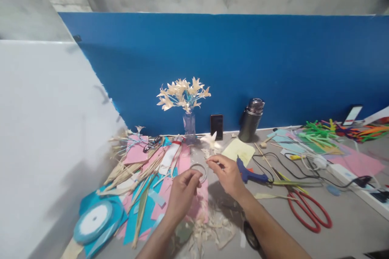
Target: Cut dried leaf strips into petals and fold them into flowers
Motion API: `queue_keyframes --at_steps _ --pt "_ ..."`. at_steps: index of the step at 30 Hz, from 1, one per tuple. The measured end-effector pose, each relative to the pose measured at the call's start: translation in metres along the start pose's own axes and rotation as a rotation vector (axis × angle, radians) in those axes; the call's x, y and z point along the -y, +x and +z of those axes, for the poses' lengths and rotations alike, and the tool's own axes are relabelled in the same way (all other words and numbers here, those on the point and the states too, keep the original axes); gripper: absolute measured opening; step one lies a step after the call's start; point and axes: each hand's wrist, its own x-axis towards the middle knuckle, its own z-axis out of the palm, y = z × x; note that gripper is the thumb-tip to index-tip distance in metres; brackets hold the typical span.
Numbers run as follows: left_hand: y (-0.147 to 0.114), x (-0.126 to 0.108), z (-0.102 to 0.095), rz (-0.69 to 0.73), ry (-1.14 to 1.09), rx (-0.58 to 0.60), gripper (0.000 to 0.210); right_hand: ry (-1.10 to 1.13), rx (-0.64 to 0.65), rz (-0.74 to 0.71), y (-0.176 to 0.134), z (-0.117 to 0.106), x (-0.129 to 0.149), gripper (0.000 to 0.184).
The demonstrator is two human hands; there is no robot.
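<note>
Pinch grip on the L hand (184,192): thumb and fingers have a thin ring-like roll (205,172) btwn them (looks like tape, tbh), poking up past the fingertips, roughly mid-table in the head cam. R hand (227,174) is just beside it w/ thumb and index pressed together; can't tell what, if anything, is btwn them. Pale flower (212,141) sits just beyond the R fingertips, can't say if they touch.

Farther back, a clear vase (189,124) w/ a bunch of similar blooms (184,91) stands by the blue panel (273,56), then a dark phone (216,124) and a thermos (251,123). R side: blue glue gun (244,172), red-handled scissors (310,211). L side's a pile of pink + blue sheets (136,220), dried strips (142,206) and a ribbon spool (95,218). Closer in, pale scraps (209,230) litter the table (340,234).
</note>
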Motion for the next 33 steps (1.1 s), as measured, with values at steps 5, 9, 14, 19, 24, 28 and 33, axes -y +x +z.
queue_keyframes --at_steps 5,9,14,19,24,28,33 --pt "0.005 0.009 -0.004 -0.069 0.048 0.039 0.026 0.052 -0.065 0.168 0.028 -0.031 0.002 0.022" --pt "0.008 0.018 -0.006 -0.102 0.038 0.066 0.025 0.028 -0.097 0.172 0.041 -0.044 -0.004 0.023" --pt "0.01 0.025 -0.009 -0.116 0.058 0.089 0.028 -0.009 -0.046 0.144 0.02 -0.028 -0.014 0.016" --pt "0.012 0.031 -0.008 -0.113 0.052 0.049 0.03 -0.041 0.007 0.022 0.002 -0.018 -0.018 0.011" --pt "0.01 0.037 -0.005 -0.137 0.002 0.032 0.03 -0.092 -0.017 -0.07 -0.004 -0.02 -0.022 0.011" --pt "0.01 0.04 -0.005 -0.127 0.013 -0.003 0.031 -0.092 -0.044 -0.073 -0.008 -0.017 -0.028 0.01" --pt "0.011 0.043 -0.005 -0.157 -0.012 -0.022 0.032 -0.105 -0.03 -0.066 -0.009 -0.018 -0.032 0.01"
